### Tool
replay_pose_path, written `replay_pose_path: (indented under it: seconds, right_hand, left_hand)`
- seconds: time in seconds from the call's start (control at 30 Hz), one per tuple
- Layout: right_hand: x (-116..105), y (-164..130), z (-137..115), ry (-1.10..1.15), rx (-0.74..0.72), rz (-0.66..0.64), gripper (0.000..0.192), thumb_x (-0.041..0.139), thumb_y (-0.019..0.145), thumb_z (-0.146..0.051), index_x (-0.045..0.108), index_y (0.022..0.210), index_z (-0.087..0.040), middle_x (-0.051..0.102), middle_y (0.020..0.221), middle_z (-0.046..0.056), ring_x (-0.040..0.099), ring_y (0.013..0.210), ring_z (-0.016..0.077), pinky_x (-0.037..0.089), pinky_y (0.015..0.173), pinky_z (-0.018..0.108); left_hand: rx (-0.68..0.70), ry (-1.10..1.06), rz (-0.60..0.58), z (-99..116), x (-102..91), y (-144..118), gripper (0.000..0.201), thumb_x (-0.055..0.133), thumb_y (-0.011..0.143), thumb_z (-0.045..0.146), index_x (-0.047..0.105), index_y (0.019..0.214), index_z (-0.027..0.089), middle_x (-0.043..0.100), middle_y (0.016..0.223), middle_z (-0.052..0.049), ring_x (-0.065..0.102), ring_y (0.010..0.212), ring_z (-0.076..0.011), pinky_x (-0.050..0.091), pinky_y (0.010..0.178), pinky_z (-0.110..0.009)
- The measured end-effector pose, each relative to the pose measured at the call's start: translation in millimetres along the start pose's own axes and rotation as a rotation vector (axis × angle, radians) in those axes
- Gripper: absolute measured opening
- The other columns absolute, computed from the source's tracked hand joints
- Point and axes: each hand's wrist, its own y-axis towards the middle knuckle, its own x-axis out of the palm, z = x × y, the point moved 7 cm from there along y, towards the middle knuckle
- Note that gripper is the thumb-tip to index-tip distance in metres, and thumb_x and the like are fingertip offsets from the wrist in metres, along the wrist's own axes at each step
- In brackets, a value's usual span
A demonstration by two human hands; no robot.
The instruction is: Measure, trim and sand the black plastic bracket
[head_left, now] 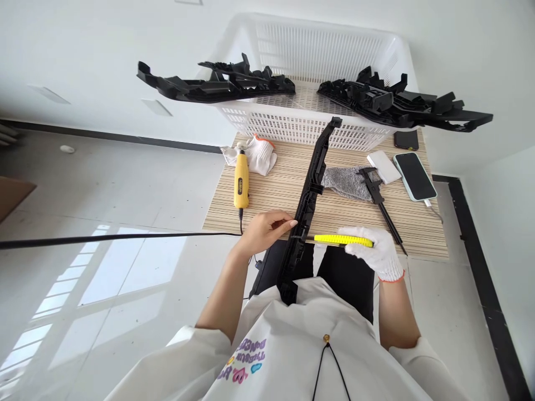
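A long black moulded plastic strip (310,201) slants from the white lattice basket (309,120) across the striped wooden table (284,184) to the person's lap, its lower end hidden against the cream shirt. The bare left hand (264,229) pinches its edge with fingers closed. The white-gloved right hand (376,250) is wrapped around a yellow-handled knife (343,240), whose blade tip is lost behind the strip.

Bright, even daylight fills the scene. Window-shaped patches of light glare on the glossy floor (104,267) at lower left. Shadows are soft and faint. Focus is sharp at the centre; the wide lens bends straight lines and stretches everything toward the edges.
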Motion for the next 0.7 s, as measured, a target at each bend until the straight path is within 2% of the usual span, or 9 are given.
replay_pose_path:
  seconds: [0.07,0.17,0.27,0.4,0.5,0.63,0.7]
  right_hand:
    - [2.1,-0.4,1.1,0.0,0.015,-0.032,0.039,0.077,0.079,-0.04,0.078,0.112,-0.019,0.074,0.07,0.004,0.065,0.055,0.0162,0.055,0.053,0.028]
    - [-5.9,-0.6,-0.5,-0.007,-0.003,0.079,0.037,0.074,0.081,-0.042,0.079,0.11,-0.02,0.073,0.07,0.003,0.064,0.056,0.016,0.054,0.053,0.028]
    - [-2.1,0.6,0.2,-0.016,0.013,0.026,0.037,0.076,0.08,-0.04,0.079,0.111,-0.02,0.073,0.071,0.003,0.063,0.055,0.0151,0.054,0.054,0.027]
    - [-6.0,1.4,2.2,0.064,0.033,0.082,0.038,0.073,0.081,-0.041,0.078,0.111,-0.017,0.069,0.064,0.002,0.065,0.058,0.0163,0.053,0.054,0.026]
    - [0.1,0.8,3.1,0.029,0.041,-0.01,0.038,0.077,0.078,-0.038,0.078,0.111,-0.018,0.073,0.072,0.004,0.066,0.059,0.0159,0.053,0.054,0.026]
    - [-6.7,-0.1,0.9,0.011,0.004,0.085,0.034,0.073,0.081,-0.039,0.079,0.109,-0.019,0.074,0.073,0.003,0.065,0.058,0.015,0.053,0.054,0.026]
    - [-1.4,0.7,0.3,-0.013,0.001,0.013,0.036,0.075,0.08,-0.037,0.078,0.11,-0.019,0.074,0.072,0.003,0.065,0.057,0.0147,0.053,0.055,0.026]
  left_hand:
    - [-0.001,0.008,0.008,-0.6,0.0,-0.2,0.038,0.055,0.097,0.052,0.071,0.084,0.019,0.068,0.079,0.0,0.055,0.067,-0.0116,0.04,0.064,-0.025]
    - [-0.006,0.018,0.012,-1.2,0.3,-0.4,0.039,0.055,0.096,0.053,0.071,0.084,0.019,0.067,0.077,0.001,0.054,0.066,-0.0114,0.04,0.063,-0.025]
    - [-0.007,0.018,0.01,-0.6,0.5,-0.6,0.039,0.055,0.096,0.052,0.071,0.084,0.02,0.067,0.078,0.0,0.055,0.067,-0.0116,0.04,0.064,-0.025]
    - [-0.013,0.016,0.008,0.1,0.8,-0.8,0.038,0.055,0.096,0.052,0.071,0.084,0.02,0.067,0.078,0.0,0.054,0.067,-0.0119,0.04,0.063,-0.025]
    - [-0.016,0.014,0.009,-0.6,1.0,-0.5,0.038,0.055,0.096,0.052,0.07,0.083,0.02,0.067,0.078,0.0,0.054,0.067,-0.0119,0.04,0.064,-0.025]
    - [-0.012,0.017,0.007,-1.6,1.2,0.5,0.039,0.055,0.096,0.053,0.07,0.084,0.02,0.067,0.078,0.0,0.054,0.067,-0.0121,0.04,0.063,-0.025]
    - [-0.012,0.024,0.007,-2.0,1.1,0.6,0.039,0.054,0.096,0.053,0.07,0.084,0.02,0.067,0.078,0.0,0.054,0.067,-0.0124,0.04,0.063,-0.025]
